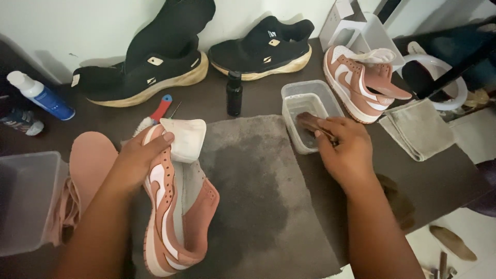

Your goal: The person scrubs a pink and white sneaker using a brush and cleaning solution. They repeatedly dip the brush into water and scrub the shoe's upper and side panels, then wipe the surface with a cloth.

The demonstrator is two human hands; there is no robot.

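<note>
My left hand (135,160) grips a pink and white sneaker (178,206) by its upper side and holds it tilted on a grey towel mat (258,196); the shoe's white tongue (183,137) sticks up by my fingers. My right hand (345,147) holds a small brown brush (310,123) dipped into a clear plastic tub (306,101) of water at the mat's far right corner.
A matching pink sneaker (359,82) lies at the back right beside a folded grey cloth (417,128). Two black sneakers (150,70) (263,49) stand along the wall. A small dark bottle (234,93), a red-handled brush (157,111), a blue spray bottle (39,95), a pink insole (90,160) and a clear bin (28,196) are around.
</note>
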